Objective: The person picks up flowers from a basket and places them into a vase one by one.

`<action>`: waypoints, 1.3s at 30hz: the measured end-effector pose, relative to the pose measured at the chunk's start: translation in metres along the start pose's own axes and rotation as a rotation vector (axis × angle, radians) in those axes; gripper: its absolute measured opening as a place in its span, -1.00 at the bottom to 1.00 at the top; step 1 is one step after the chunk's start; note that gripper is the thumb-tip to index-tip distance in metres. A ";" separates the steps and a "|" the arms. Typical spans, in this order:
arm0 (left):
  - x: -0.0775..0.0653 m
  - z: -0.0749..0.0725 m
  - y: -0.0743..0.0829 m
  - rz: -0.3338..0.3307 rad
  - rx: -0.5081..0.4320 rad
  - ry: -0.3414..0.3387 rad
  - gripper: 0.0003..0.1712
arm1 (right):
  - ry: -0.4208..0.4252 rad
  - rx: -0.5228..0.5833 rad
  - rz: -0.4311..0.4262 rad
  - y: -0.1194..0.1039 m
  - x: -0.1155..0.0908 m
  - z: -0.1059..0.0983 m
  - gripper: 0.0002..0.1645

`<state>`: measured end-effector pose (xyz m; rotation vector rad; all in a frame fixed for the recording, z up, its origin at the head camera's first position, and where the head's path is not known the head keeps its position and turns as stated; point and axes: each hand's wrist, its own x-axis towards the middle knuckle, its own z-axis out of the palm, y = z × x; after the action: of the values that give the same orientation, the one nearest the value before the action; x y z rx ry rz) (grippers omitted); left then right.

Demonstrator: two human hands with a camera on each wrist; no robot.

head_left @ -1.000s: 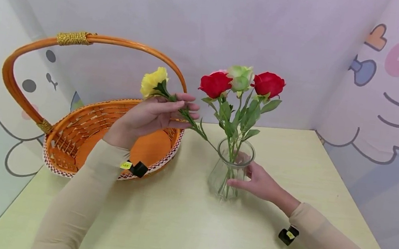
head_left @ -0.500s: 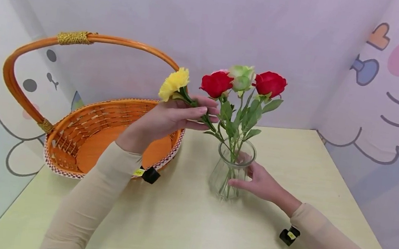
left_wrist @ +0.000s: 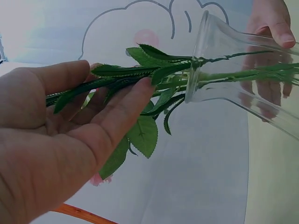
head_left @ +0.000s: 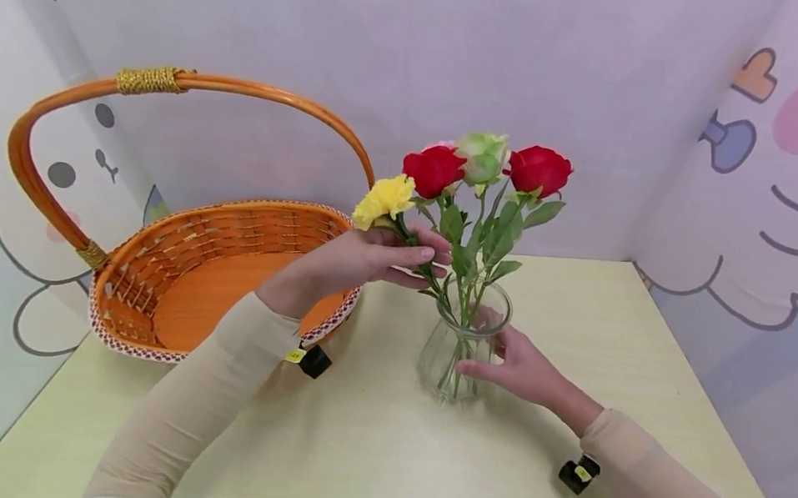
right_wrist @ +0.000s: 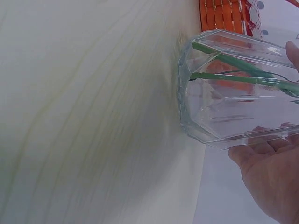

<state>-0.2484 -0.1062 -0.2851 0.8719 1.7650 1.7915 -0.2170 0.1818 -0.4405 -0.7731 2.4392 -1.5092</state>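
A yellow carnation [head_left: 385,202] leans left of the bouquet, its green stem pinched between the thumb and fingers of my left hand [head_left: 359,265]. In the left wrist view the stem's lower part runs into the mouth of the clear glass vase [left_wrist: 219,88]. My right hand [head_left: 523,368] grips the vase's right side, thumb in front and fingers behind. Inside stand a red rose [head_left: 434,171], a second red rose [head_left: 539,171] and a pale green rose [head_left: 482,159], with a pink bloom mostly hidden behind. Green stem ends [right_wrist: 205,76] show low in the vase in the right wrist view.
An orange wicker basket [head_left: 273,231] with a tall arched handle [head_left: 268,90] stands on the left, behind my left forearm. The pale wooden table [head_left: 385,466] backs onto a light wall. Cartoon-printed panels [head_left: 768,264] flank both sides.
My left hand has moved right and a little down with the carnation, from over the basket to beside the roses. The stem has gone lower into the vase; my right hand stays put.
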 end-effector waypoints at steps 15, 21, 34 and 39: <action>0.004 0.012 -0.014 -0.049 0.118 -0.001 -0.74 | -0.011 0.010 -0.005 0.000 0.001 0.000 0.10; 0.003 0.014 -0.018 -0.076 0.100 0.010 -0.58 | -0.010 0.014 -0.001 0.003 0.001 0.000 0.09; 0.000 0.022 -0.027 -0.212 0.507 0.014 -0.42 | -0.003 0.008 -0.013 0.004 0.000 0.001 0.08; -0.003 0.022 -0.035 -0.226 0.508 -0.052 -0.27 | -0.002 0.006 -0.003 0.003 -0.001 0.001 0.09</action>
<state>-0.2341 -0.0906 -0.3214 0.8495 2.2258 1.1846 -0.2172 0.1826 -0.4435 -0.7775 2.4324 -1.5156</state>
